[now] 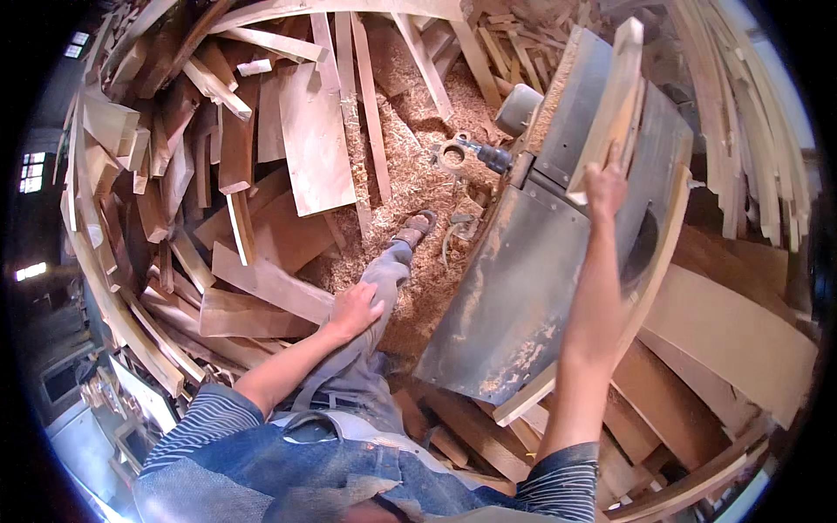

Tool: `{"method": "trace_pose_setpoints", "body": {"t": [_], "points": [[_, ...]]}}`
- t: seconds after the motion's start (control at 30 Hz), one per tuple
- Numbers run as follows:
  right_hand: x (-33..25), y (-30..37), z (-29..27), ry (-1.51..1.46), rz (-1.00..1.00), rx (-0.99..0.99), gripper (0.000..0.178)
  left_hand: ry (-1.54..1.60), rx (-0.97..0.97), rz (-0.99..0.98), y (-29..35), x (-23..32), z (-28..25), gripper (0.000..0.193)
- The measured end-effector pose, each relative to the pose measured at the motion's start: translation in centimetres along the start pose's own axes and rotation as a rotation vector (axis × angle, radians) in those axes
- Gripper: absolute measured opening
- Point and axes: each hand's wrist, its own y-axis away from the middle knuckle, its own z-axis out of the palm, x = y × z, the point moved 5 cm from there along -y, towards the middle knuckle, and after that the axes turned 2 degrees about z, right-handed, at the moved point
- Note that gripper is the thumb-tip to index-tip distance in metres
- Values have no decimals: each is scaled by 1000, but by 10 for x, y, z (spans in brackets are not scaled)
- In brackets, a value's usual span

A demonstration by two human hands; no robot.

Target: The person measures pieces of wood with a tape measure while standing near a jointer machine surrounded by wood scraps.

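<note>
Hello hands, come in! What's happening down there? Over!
Right hand on wooden board, one finger pointing along it. Left hand by the trouser leg, holding nothing visible. Board on metal machine. Shavings around the shoe. Over!

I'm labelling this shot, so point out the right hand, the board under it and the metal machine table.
Right hand [604, 190], head view: back of the hand.
Board [609, 113], head view: middle of its length.
Metal machine table [506, 292], head view: bare near section.
</note>
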Motion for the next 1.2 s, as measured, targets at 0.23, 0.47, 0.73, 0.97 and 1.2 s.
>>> {"method": "trace_pose_setpoints", "body": {"t": [0.23,0.47,0.73,0.97,1.2], "points": [[12,294,-49,-71,38,-89,88,-99,-101,48,29,2,25,35],[41,497,-97,-166,17,-50,86,-143,-82,121,51,15,40,34],[43,498,-91,-141,20,-44,79,-102,-98,31,46,8,41,38],[11,307,-57,-116,17,-11,76,-62,-120,-44,29,11,27,43],[-12,118,-22,15,32,-4,76,54,-27,-65,13,9,11,45]]}}
